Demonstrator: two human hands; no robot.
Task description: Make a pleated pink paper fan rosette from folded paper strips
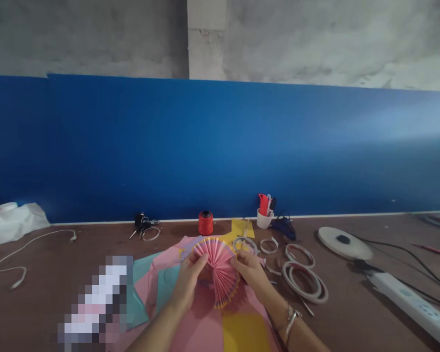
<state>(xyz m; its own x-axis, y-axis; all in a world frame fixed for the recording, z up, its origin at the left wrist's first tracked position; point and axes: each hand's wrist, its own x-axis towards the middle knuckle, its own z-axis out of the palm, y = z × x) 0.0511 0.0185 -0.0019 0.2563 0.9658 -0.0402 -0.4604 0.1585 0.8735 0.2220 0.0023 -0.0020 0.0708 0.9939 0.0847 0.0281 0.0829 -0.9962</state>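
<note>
A pink pleated paper fan (219, 266) is spread open above the brown table (58, 298). My left hand (188, 282) pinches its left edge with fingers closed. My right hand (250, 271) grips its right edge, a bracelet on that wrist. Under both hands lie pink paper sheets (198, 327), teal sheets (141, 274) and a yellow sheet (244, 332).
A red thread spool (206, 223), keys (143, 225), a white cup of tools (264, 215), several tape rings (304, 276), a round white lamp base (344, 243), a power strip (410, 300) and a white cable (18, 259) lie about. A blue wall board (220, 146) backs the table.
</note>
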